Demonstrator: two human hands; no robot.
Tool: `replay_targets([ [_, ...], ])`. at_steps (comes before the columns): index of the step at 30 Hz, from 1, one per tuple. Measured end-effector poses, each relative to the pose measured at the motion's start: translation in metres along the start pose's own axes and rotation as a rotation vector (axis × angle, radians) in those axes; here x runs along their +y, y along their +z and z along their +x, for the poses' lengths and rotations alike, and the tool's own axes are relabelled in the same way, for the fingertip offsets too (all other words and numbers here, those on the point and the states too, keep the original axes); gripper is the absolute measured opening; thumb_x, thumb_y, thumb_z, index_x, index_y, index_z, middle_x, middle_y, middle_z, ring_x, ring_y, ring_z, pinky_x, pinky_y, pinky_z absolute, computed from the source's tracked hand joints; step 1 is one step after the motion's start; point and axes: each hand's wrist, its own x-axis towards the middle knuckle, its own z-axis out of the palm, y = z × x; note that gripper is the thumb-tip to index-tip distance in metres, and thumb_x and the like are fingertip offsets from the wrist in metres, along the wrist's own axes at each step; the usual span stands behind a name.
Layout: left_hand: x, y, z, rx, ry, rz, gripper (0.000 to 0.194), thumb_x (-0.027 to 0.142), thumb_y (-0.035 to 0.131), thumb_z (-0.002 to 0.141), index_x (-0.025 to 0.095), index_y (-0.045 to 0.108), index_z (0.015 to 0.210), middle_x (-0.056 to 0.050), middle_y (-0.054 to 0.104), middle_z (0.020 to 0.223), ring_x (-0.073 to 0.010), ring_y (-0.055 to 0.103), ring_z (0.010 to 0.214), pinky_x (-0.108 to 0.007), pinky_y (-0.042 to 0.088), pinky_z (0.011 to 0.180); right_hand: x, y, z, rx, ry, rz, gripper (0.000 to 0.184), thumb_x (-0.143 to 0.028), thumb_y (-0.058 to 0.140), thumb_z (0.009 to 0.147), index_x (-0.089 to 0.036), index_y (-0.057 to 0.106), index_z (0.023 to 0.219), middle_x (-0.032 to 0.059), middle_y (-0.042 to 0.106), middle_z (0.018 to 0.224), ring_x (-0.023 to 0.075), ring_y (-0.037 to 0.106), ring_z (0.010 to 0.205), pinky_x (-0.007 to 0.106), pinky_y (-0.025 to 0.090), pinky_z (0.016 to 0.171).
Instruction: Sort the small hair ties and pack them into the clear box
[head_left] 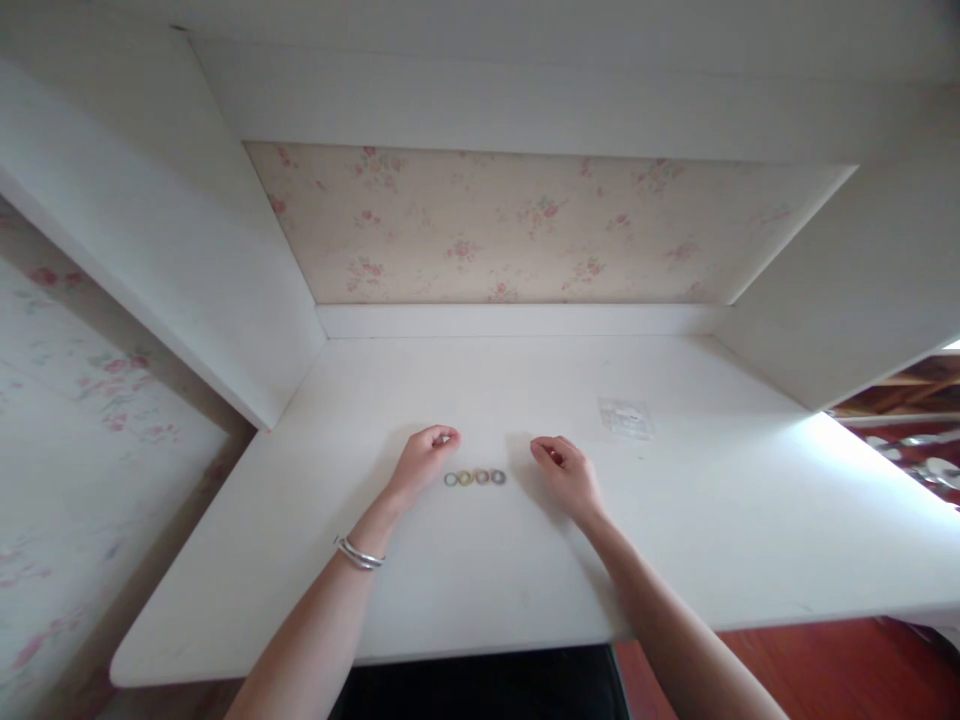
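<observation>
Several small rings lie flat in a short row on the white desk, between my hands and slightly nearer to me. From left to right they are a pale greenish ring (445, 480), a yellow ring (466, 472), a pinkish-brown ring (482, 472) and a dark grey ring (499, 472). My left hand (426, 457), with silver bangles (360, 555) at its wrist, is at the upper left of the row, thumb and forefinger pinched together. To the right, my right hand (568, 474) has its fingers curled in. Anything within either hand is too small or hidden to make out.
A clear plastic bag (626, 418) lies on the desk (480, 590), beyond my right hand. White side panels (247, 330) and a low back ledge (517, 320) enclose the far part. A black seat (487, 685) is below the front edge.
</observation>
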Motion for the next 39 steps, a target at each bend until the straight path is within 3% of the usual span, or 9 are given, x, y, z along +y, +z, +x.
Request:
replay_targets([
  [5, -0.001, -0.003, 0.000, -0.014, -0.033, -0.062, 0.033, 0.044, 0.056, 0.076, 0.017, 0.068, 0.090, -0.002, 0.066, 0.078, -0.0148, 0.057, 0.072, -0.024, 0.041, 0.064, 0.016, -0.045, 0.033, 0.020, 0.074, -0.305, 0.036, -0.046, 0.045, 0.083, -0.022, 0.064, 0.101, 0.0038, 0.064, 0.086, 0.0161, 0.056, 0.069, 0.032, 0.044, 0.070],
  [8, -0.002, -0.005, 0.002, -0.033, -0.035, -0.079, 0.031, 0.043, 0.057, 0.075, 0.017, 0.068, 0.089, -0.001, 0.066, 0.078, -0.0144, 0.057, 0.071, -0.024, 0.040, 0.063, 0.026, -0.078, 0.053, 0.120, 0.076, -0.631, 0.041, -0.047, 0.044, 0.082, -0.022, 0.061, 0.110, 0.0102, 0.056, 0.109, 0.0244, 0.052, 0.098, 0.040, 0.041, 0.085],
  [10, -0.002, -0.006, 0.003, -0.037, -0.033, -0.087, 0.030, 0.042, 0.058, 0.074, 0.016, 0.068, 0.088, -0.001, 0.066, 0.077, -0.0140, 0.056, 0.070, -0.023, 0.039, 0.062, 0.033, -0.095, 0.063, 0.136, 0.171, -0.799, 0.052, -0.055, 0.044, 0.080, -0.024, 0.055, 0.121, 0.0133, 0.047, 0.123, 0.0323, 0.044, 0.111, 0.050, 0.037, 0.089],
  [14, -0.003, -0.007, 0.003, -0.034, -0.028, -0.106, 0.030, 0.042, 0.058, 0.074, 0.016, 0.068, 0.087, -0.001, 0.065, 0.075, -0.0139, 0.055, 0.068, -0.023, 0.039, 0.061, 0.046, -0.109, 0.072, 0.009, 0.349, -0.879, 0.072, -0.068, 0.041, 0.076, -0.026, 0.042, 0.134, 0.0167, 0.033, 0.136, 0.0398, 0.039, 0.117, 0.058, 0.035, 0.088],
  [17, -0.003, -0.007, 0.004, -0.039, -0.031, -0.117, 0.030, 0.042, 0.058, 0.074, 0.017, 0.068, 0.087, -0.001, 0.064, 0.075, -0.0141, 0.055, 0.068, -0.023, 0.039, 0.060, 0.054, -0.105, 0.072, -0.038, 0.382, -0.854, 0.075, -0.070, 0.038, 0.075, -0.027, 0.037, 0.136, 0.0174, 0.031, 0.138, 0.0394, 0.043, 0.114, 0.055, 0.040, 0.084],
  [22, -0.004, -0.009, 0.005, -0.045, -0.044, -0.181, 0.028, 0.040, 0.059, 0.074, 0.017, 0.068, 0.087, 0.000, 0.063, 0.072, -0.0119, 0.051, 0.063, -0.023, 0.038, 0.059, 0.060, -0.095, 0.069, 0.022, 0.394, -0.843, 0.074, -0.069, 0.035, 0.078, -0.026, 0.034, 0.138, 0.0168, 0.029, 0.140, 0.0389, 0.044, 0.115, 0.054, 0.041, 0.084],
  [29, -0.002, -0.012, 0.005, -0.062, -0.062, -0.240, 0.027, 0.039, 0.060, 0.074, 0.017, 0.068, 0.086, 0.002, 0.059, 0.065, -0.0085, 0.043, 0.052, -0.022, 0.034, 0.053, 0.057, -0.098, 0.075, 0.069, 0.411, -0.798, 0.070, -0.064, 0.036, 0.080, -0.024, 0.037, 0.137, 0.0153, 0.031, 0.140, 0.0356, 0.051, 0.110, 0.050, 0.043, 0.087],
  [34, -0.003, -0.011, 0.006, -0.031, -0.008, -0.221, 0.027, 0.040, 0.059, 0.075, 0.017, 0.066, 0.087, 0.003, 0.053, 0.062, -0.0086, 0.044, 0.054, -0.021, 0.034, 0.052, 0.032, -0.080, 0.074, 0.094, 0.281, -0.702, 0.068, -0.066, 0.036, 0.080, -0.023, 0.044, 0.133, 0.0121, 0.038, 0.137, 0.0320, 0.054, 0.107, 0.043, 0.044, 0.087],
  [39, -0.007, -0.007, 0.010, -0.018, 0.080, -0.190, 0.038, 0.038, 0.064, 0.073, 0.018, 0.061, 0.105, -0.001, 0.061, 0.087, -0.0097, 0.054, 0.066, -0.021, 0.043, 0.061, -0.017, -0.028, 0.058, 0.003, 0.083, -0.529, 0.062, -0.065, 0.039, 0.081, -0.026, 0.047, 0.129, 0.0085, 0.040, 0.137, 0.0246, 0.058, 0.103, 0.037, 0.045, 0.088],
])
